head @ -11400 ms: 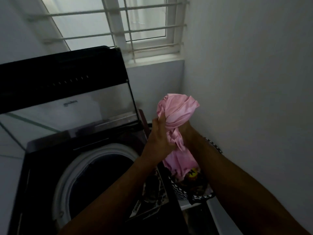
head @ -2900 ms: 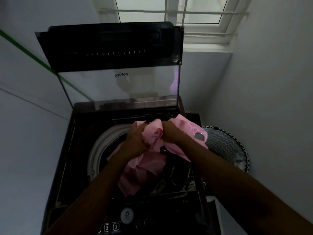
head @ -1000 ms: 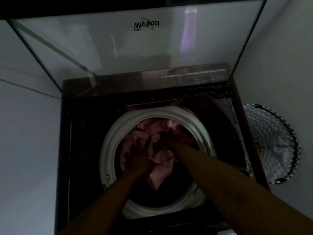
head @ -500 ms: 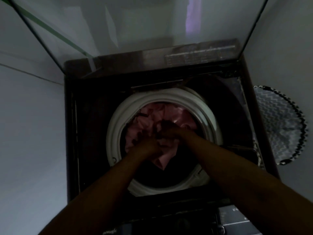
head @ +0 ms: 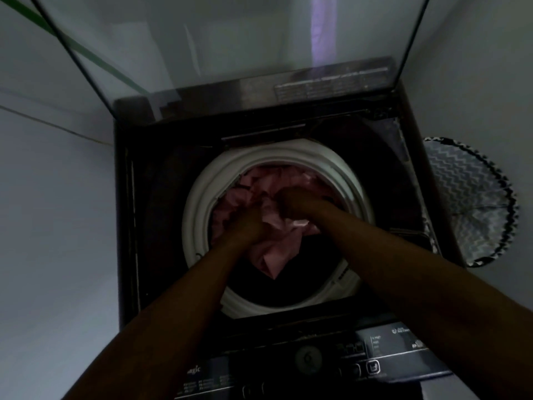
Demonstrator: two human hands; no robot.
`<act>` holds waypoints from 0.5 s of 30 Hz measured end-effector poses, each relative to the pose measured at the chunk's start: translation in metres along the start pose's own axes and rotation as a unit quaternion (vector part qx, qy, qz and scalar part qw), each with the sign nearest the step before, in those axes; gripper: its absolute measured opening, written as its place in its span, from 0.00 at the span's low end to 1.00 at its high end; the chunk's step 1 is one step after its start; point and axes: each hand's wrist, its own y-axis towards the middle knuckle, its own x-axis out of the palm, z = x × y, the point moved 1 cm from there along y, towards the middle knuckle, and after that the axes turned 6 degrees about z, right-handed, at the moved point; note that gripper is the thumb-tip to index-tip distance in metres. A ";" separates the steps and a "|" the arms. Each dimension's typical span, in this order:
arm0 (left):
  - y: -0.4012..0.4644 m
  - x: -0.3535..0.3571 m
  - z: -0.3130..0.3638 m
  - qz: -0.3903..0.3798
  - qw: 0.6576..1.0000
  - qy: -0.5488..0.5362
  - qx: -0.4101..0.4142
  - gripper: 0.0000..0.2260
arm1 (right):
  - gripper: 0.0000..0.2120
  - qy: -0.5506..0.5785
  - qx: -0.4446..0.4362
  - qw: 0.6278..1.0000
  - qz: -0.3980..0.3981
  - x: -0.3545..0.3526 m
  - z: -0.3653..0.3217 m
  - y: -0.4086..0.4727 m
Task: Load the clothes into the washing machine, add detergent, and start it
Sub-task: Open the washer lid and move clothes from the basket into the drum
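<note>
Down inside the drum, the left hand [head: 248,223] and right hand [head: 291,202] have sunk deeper than a moment ago, both bunching the pink garment [head: 274,243] in curled fingers; it now sits within the washing machine [head: 202,215] rim, so loading looks nearly done. On the control panel [head: 317,368], only "agic" is legible.

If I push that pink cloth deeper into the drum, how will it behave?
The crumpled pink cloth is probably floppy: it creases and a corner droops. Likely light, it should fold down inside the white drum rim rather than spring back.
</note>
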 end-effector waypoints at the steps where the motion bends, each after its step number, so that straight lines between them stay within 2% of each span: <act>1: -0.003 -0.009 0.006 0.024 1.000 0.000 0.006 0.42 | 0.25 0.033 0.016 0.999 0.027 -0.007 0.002 -0.001; 4: -0.020 -0.031 0.028 0.096 0.993 -0.022 0.062 0.24 | 0.23 0.077 0.026 0.991 0.109 -0.028 0.002 -0.017; 6: -0.031 -0.040 0.043 0.139 0.986 -0.081 0.051 0.14 | 0.21 0.112 0.020 0.981 0.154 -0.038 0.002 -0.030; 9: -0.044 -0.050 0.076 0.191 0.958 -0.208 0.045 0.09 | 0.15 0.176 0.010 0.967 0.183 -0.056 0.008 -0.055; 11: -0.047 -0.054 0.098 0.194 0.957 -0.210 0.050 0.07 | 0.12 0.211 -0.004 0.950 0.231 -0.076 0.018 -0.079; 13: -0.052 -0.054 0.120 0.200 0.961 -0.173 0.083 0.07 | 0.09 0.328 0.017 0.911 0.251 -0.093 0.038 -0.108; 15: -0.055 -0.050 0.143 0.212 0.957 -0.152 0.126 0.06 | 0.09 0.467 0.041 0.847 0.252 -0.106 0.068 -0.142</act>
